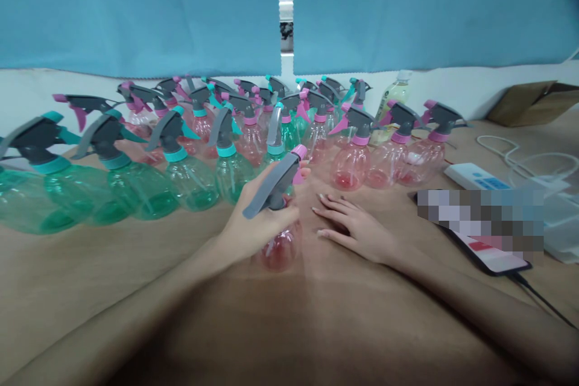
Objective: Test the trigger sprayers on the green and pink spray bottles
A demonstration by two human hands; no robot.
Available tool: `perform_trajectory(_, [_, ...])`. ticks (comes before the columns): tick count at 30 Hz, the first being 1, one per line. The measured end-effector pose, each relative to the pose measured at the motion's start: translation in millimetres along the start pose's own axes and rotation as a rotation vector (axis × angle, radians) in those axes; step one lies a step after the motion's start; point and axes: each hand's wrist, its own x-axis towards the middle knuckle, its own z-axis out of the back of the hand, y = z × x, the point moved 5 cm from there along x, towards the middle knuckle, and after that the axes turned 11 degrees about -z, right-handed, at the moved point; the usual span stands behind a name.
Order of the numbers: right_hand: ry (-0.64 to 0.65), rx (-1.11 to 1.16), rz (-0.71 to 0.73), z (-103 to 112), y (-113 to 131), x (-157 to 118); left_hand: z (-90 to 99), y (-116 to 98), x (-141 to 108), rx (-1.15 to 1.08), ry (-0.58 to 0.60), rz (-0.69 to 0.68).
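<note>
While the left forearm slants up from the lower left, the left hand: closed around the neck of a pink spray bottle, thumb across the near side, fingertips showing past the far side.
Held bottle: mid-table, in front of the crowded rows — its gray spray head slants, the pink nozzle up and away; whether its base touches the table, I cannot tell.
Right forearm: angled in from the lower right, low over the tabletop.
Right hand: open, back of the hand up, resting on the table with fingers spread and pointing left, near the held bottle but apart from it.
Green bottles: a slanting row to the left, turquoise collars, just beyond the left hand.
Pink bottles: three side by side beyond the right hand.
Phone: lying right of the right hand — partly pixelated, a dark cable at its near end.
</note>
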Motion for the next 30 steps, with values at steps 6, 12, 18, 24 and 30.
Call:
perform_trajectory(6, [-0.001,-0.005,0.004,0.7,0.8,-0.2,1.3,-1.3,0.7,0.013,-0.010,-0.023])
perform_trajectory(12, [0.001,0.002,-0.001,0.4,0.7,0.0,1.2,-2.5,-0.6,0.036,-0.014,0.013])
perform_trajectory(18, [-0.014,0.022,0.006,1.9,1.2,-0.4,1.7,-2.7,-0.5,0.040,-0.027,0.023])
perform_trajectory(24, [-0.010,0.031,0.007,2.3,1.4,-0.6,2.5,-3.7,0.0,0.047,-0.022,-0.036])
perform_trajectory(30, [-0.005,0.028,0.001,1.8,1.1,-0.3,5.6,-7.1,1.4,0.139,-0.036,-0.087])
